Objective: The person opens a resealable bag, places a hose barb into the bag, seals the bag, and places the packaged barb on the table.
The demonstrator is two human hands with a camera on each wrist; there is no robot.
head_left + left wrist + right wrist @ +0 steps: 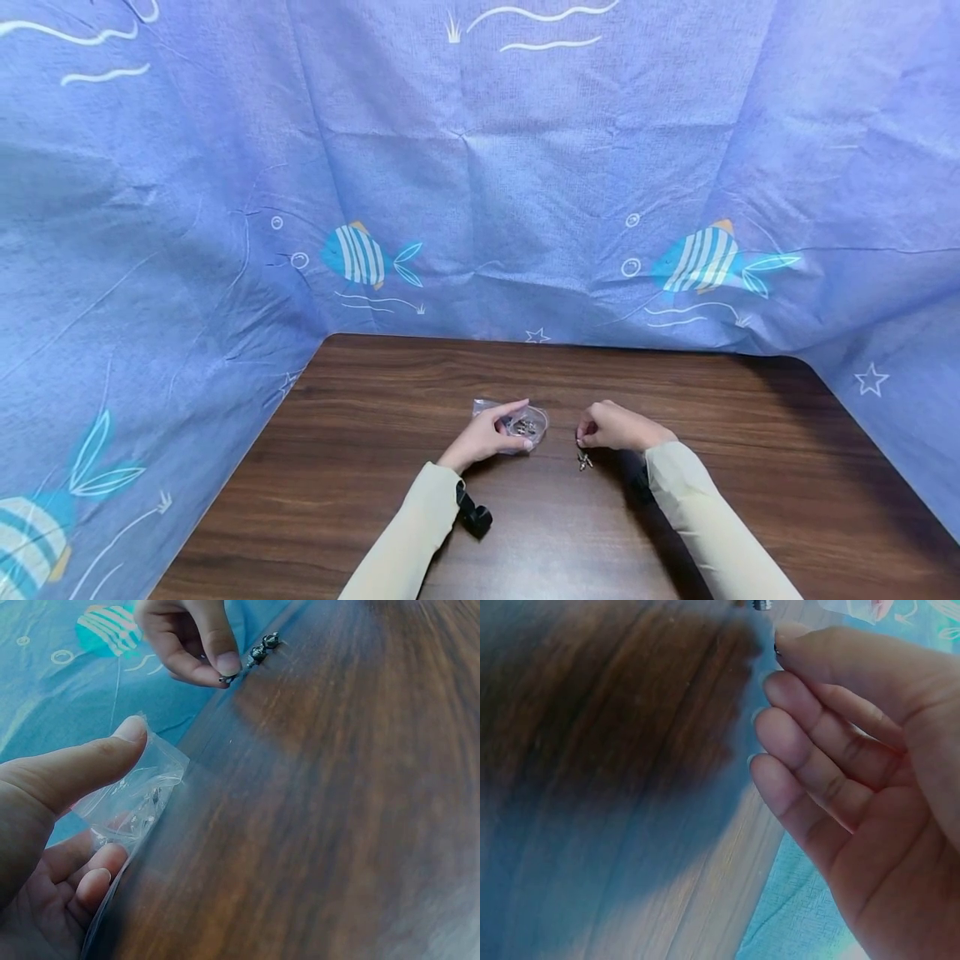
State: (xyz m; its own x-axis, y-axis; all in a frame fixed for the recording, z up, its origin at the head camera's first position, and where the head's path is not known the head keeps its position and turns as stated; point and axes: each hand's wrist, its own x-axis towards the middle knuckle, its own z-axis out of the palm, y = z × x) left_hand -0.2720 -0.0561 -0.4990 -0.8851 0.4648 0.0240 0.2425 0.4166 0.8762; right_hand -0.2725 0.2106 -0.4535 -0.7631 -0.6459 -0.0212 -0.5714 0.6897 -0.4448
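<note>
My left hand (483, 435) holds a clear plastic bag (166, 759) on the table, thumb on one side and fingers curled on the other. Several small metal pieces (526, 427) show inside it. To the right, my right hand (618, 427) pinches a tiny dark metal piece (227, 679) between thumb and index finger; most of it is hidden by the fingertips. Right beside those fingertips, a few small shiny metal parts (584, 460) lie on the wood. They look like little screws or fasteners, too small to tell exactly.
The brown wood-grain table (405, 375) reaches back to a blue cloth curtain (525, 183) with printed fish, which also hangs along both sides. A black strap (474, 512) is on the left wrist.
</note>
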